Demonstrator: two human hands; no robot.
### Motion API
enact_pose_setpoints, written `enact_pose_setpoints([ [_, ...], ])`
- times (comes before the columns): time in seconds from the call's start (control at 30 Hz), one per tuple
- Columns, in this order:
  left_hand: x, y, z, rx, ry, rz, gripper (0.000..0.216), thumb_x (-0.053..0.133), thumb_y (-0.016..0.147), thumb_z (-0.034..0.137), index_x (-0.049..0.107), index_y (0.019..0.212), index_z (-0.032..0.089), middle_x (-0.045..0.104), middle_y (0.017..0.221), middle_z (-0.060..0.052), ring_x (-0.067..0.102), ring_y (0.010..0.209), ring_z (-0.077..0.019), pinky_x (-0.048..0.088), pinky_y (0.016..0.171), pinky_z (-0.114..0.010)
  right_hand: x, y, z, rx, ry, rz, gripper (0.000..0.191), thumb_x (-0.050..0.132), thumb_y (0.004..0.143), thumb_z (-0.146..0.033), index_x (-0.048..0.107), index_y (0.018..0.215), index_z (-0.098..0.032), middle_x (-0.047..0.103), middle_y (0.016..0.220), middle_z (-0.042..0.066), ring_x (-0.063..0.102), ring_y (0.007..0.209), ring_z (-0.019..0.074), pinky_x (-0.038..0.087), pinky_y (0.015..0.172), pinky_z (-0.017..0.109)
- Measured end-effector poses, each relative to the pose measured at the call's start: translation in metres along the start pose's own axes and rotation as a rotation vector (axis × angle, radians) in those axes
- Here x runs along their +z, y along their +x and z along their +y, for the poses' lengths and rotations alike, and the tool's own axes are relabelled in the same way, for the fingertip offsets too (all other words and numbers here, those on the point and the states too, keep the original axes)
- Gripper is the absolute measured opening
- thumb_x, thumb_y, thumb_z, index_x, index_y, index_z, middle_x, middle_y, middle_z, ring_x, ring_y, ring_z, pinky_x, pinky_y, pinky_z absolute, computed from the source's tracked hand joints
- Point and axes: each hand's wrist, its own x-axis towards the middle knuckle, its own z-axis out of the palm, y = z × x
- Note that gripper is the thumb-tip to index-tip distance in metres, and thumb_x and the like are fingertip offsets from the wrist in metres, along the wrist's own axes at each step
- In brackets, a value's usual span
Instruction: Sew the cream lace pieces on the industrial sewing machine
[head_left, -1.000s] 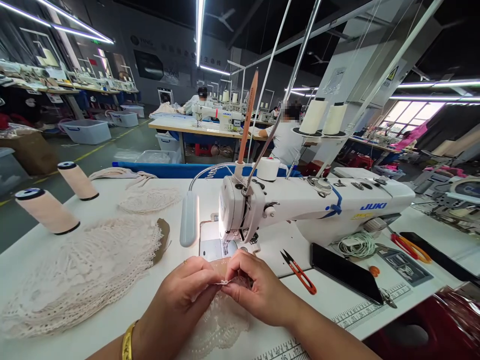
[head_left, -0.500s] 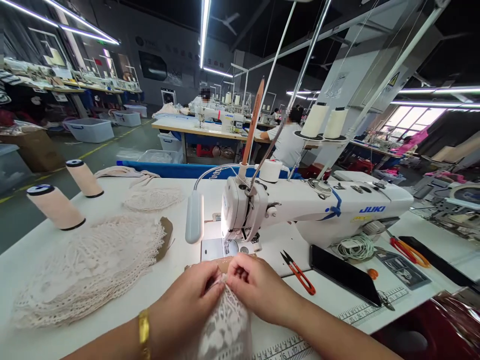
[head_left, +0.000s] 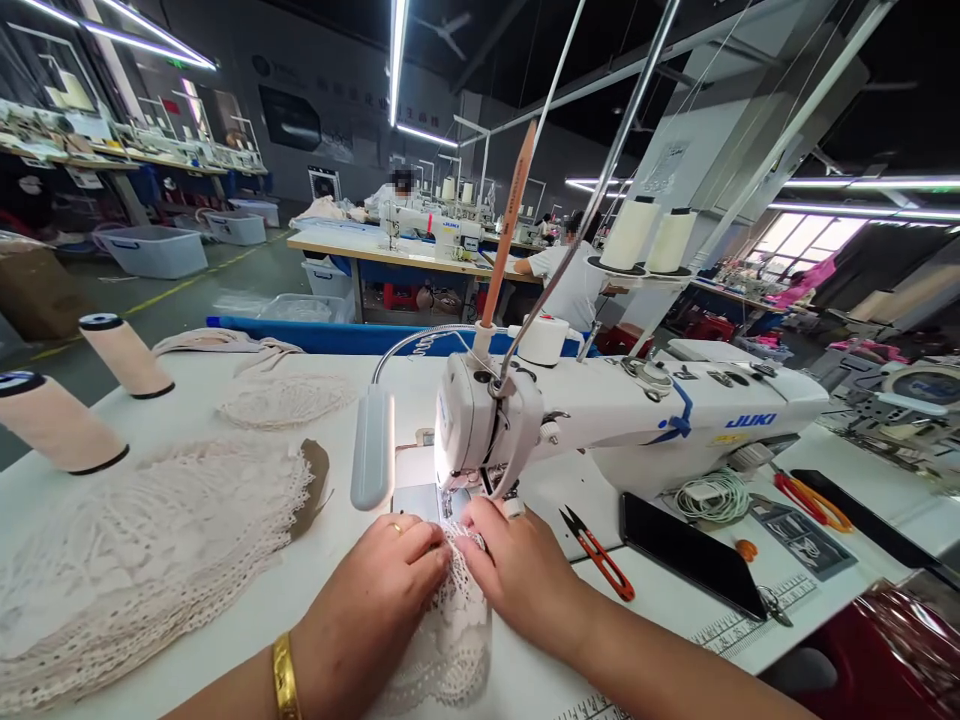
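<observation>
A strip of cream lace fabric (head_left: 457,640) hangs toward me from between my hands, its far end by the needle of the white sewing machine (head_left: 480,420). My left hand (head_left: 382,580), with a ring and a gold bracelet, is closed on the lace's left edge. Just across from it, my right hand (head_left: 517,570) pinches the right edge, close beside the presser foot (head_left: 448,502). The fingertips partly hide the lace at the needle plate. A stack of cream lace pieces (head_left: 165,540) lies to the left of my hands.
Peach thread cones (head_left: 126,358) stand at the left. Orange thread snips (head_left: 598,555), a black phone (head_left: 690,555), a cable coil (head_left: 711,497) and orange-handled scissors (head_left: 814,503) lie at the right. A grey lamp (head_left: 372,450) hangs left of the needle. A co-worker (head_left: 566,275) sits beyond.
Both hands have moved forward to the presser foot, carrying the lace with them. The brown piece seen in front of the needle is no longer visible. The view has shifted slightly right.
</observation>
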Motion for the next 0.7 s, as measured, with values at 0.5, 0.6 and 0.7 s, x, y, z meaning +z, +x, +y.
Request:
enact_pose_setpoints([
  [0.5, 0.001, 0.002, 0.0, -0.081, 0.056, -0.03, 0.02, 0.051, 0.104, 0.012, 0.067, 0.094, 0.019, 0.071, 0.1, -0.008, 0.064, 0.086, -0.0263, 0.056, 0.075, -0.042, 0.003, 0.0, 0.01, -0.126, 0.053, -0.013, 0.02, 0.053, 0.1, -0.011, 0.068, 0.103, -0.023, 0.072, 0.109, 0.006, 0.06, 0.08, 0.0206, 0.044, 0.069, 0.032],
  [0.6, 0.002, 0.003, 0.0, -0.08, 0.081, -0.016, 0.019, 0.051, 0.103, 0.011, 0.068, 0.1, 0.019, 0.072, 0.104, -0.01, 0.066, 0.09, -0.0274, 0.058, 0.077, -0.044, 0.004, 0.001, 0.013, -0.119, 0.062, -0.015, 0.023, 0.051, 0.101, -0.012, 0.07, 0.109, -0.022, 0.072, 0.113, 0.008, 0.065, 0.095, 0.0246, 0.051, 0.08, 0.035],
  [0.7, 0.003, 0.004, 0.0, -0.073, 0.092, 0.0, 0.02, 0.051, 0.102, 0.01, 0.069, 0.105, 0.019, 0.074, 0.106, -0.01, 0.068, 0.091, -0.028, 0.06, 0.078, -0.044, 0.006, 0.002, 0.015, -0.105, 0.064, -0.014, 0.024, 0.05, 0.101, -0.013, 0.071, 0.112, -0.021, 0.071, 0.115, 0.011, 0.066, 0.103, 0.0268, 0.055, 0.086, 0.038],
])
